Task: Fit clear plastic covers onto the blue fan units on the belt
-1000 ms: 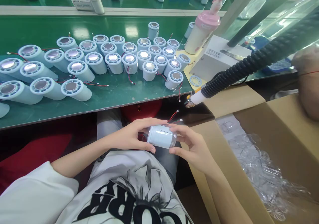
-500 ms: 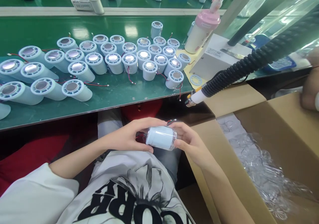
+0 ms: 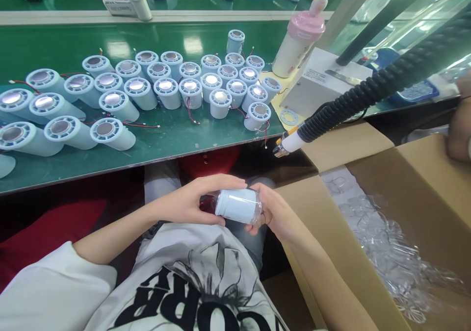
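Left of the cardboard box, our left hand, thumb and fingers parted to the cylinder's width, holds one end of the light-blue, clear-cased cylinder, and our right hand, fingers bent, grips the other.

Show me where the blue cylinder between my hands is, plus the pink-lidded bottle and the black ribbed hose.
Blue cylinder [image 3: 237, 205], head view: middle of its side.
Pink-lidded bottle [image 3: 293, 50], head view: its pale body, below the pink top.
Black ribbed hose [image 3: 379, 86], head view: partway along its ribbed length.
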Available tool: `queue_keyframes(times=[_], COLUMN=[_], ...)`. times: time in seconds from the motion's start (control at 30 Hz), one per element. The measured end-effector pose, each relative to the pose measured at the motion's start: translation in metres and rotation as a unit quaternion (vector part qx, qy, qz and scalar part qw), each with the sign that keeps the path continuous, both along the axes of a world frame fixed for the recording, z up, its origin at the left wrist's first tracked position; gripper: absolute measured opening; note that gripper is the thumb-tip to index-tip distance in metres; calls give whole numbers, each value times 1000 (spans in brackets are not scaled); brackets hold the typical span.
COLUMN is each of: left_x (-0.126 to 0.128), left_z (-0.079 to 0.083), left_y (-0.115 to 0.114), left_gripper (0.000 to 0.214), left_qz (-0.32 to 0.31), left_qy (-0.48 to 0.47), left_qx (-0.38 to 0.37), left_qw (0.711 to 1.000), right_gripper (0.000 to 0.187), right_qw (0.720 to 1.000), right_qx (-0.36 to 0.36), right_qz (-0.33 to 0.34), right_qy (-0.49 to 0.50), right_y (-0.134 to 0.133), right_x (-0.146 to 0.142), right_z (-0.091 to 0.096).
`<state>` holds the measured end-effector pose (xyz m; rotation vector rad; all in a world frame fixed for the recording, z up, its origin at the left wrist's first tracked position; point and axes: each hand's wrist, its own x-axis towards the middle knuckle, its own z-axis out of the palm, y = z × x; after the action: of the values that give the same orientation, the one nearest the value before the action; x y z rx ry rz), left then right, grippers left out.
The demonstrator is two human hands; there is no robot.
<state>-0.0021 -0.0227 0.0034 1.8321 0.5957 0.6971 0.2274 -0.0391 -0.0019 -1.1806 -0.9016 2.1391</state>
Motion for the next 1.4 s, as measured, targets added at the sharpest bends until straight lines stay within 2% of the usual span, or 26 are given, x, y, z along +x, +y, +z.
queue_keyframes(times=[0.23,0.37,0.47,0.53,0.57,0.6,0.67,0.73,0.8,0.87,0.9,0.93,1.03,1.07,1.13,1.3,1.4], left_x=[0,-1,-1,0,1,2,3,4,5,5,4,4,1,1,-1,4,9], left_z=[-1,-5,-7,-6,-4,-2,3,8,12,12,12,11,9,8,7,1,-2], left_y=[1,1,0,-3,-4,-6,-8,-10,-10,-9,-8,-7,-5,-4,-4,-5,-3], left_gripper=[72,73,72,68,66,64,62,62,61,62,64,68,77,76,73,77,75], left_qz=[-5,-6,3,14,22,32,51,61,60,51,45,41,28,22,10,-2,-4], left_qy=[-18,-13,-15,-16,-16,-15,-15,-20,-26,-25,-23,-23,-31,-35,-40,-57,-63], left_qx=[2,7,3,-20,-45,-79,-163,-234,-274,-288,-284,-271,-228,-226,-254,-346,-379], left_qw=[1000,1000,1000,1000,999,996,985,970,959,956,958,961,973,973,966,937,923], right_gripper=[58,75,80,81,82,83,80,80,66,38,35,39,50,49,47,47,49], right_qw=[993,984,979,980,984,990,985,939,872,817,814,835,935,953,965,952,967], right_qx=[-95,-149,-168,-155,-123,-57,126,313,462,550,557,528,351,302,261,284,229], right_qz=[50,79,101,123,130,124,77,25,28,56,64,60,23,11,-3,4,12], right_qy=[39,50,48,26,7,-23,-91,-140,-160,-161,-156,-139,-54,-29,-18,-112,-114], right_y=[1,2,2,0,-2,-3,-6,-7,-5,-4,-4,-5,-7,-8,-9,-8,-11], right_x=[-6,-7,-7,-7,-6,-5,-1,5,10,13,13,13,10,10,10,11,6], right_z=[3,3,1,-4,-6,-9,-14,-16,-14,-11,-9,-8,-7,-7,-7,-7,-5])
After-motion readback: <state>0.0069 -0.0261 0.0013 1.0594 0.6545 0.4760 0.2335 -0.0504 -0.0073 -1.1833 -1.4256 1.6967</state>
